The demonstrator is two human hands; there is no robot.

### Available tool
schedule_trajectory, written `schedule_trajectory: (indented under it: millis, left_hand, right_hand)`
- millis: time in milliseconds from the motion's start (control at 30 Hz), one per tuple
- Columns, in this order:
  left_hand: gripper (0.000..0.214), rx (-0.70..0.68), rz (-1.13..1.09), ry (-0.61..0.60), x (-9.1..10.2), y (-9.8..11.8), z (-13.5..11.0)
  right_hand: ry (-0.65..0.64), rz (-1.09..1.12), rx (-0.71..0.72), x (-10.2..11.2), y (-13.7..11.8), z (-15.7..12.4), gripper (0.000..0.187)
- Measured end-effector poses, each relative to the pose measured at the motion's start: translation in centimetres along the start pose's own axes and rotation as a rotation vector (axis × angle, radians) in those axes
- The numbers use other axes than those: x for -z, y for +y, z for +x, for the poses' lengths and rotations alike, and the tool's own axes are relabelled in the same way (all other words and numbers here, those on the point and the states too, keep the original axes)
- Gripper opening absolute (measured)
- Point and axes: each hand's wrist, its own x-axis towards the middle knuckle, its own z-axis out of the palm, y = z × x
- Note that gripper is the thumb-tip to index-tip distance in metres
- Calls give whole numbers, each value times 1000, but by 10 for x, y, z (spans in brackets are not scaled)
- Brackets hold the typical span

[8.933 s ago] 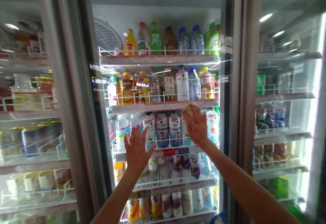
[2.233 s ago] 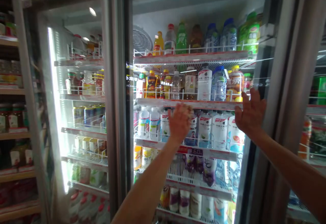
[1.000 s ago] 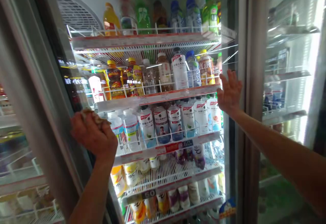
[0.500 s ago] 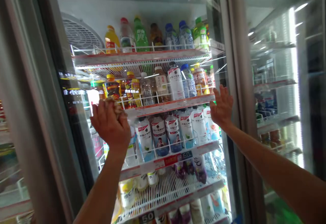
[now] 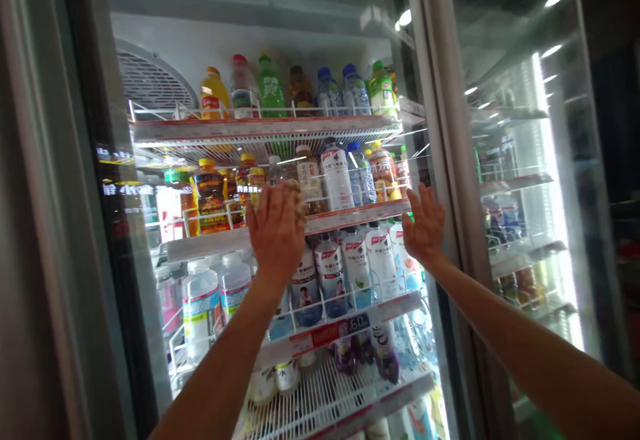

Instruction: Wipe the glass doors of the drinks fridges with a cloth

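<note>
My left hand [image 5: 277, 232] presses a crumpled light cloth [image 5: 299, 199] against the glass door [image 5: 320, 27] of a drinks fridge, its fingers closed over the cloth. My right hand [image 5: 425, 227] lies flat on the same glass near the door's right edge, fingers spread, holding nothing. Behind the glass stand rows of bottles on wire shelves: white-labelled bottles [image 5: 356, 263] between my hands, amber tea bottles [image 5: 213, 193] further left.
A metal door frame [image 5: 440, 160] separates this door from another glass-fronted fridge [image 5: 515, 160] on the right. A grey frame [image 5: 45, 227] rises at the left. The top shelf [image 5: 260, 127] carries coloured bottles beside a round fan grille [image 5: 150, 80].
My left hand with the cloth has slid right across the glass, from the left frame toward the middle. My right hand has stayed flat near the door's right edge.
</note>
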Motion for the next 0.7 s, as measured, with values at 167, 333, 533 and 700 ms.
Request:
schedule_trajectory:
  millis: [167,333,533,700]
  left_hand:
    - [43,-319,-92,-145,-10,32,-9]
    - [37,-277,-107,-167,-3,0,11]
    - [45,195,34,51,22,-82,63]
    - [39,-198,-38,-156,-3,-2,32]
  right_hand:
    - [-7,-19,2,2,-1,-3,54]
    - [-14,-32,20,4,-3,5,55]
    - [8,15,2,-7,-40,58,52]
    - [1,-4,-5,-10,-54,69,54]
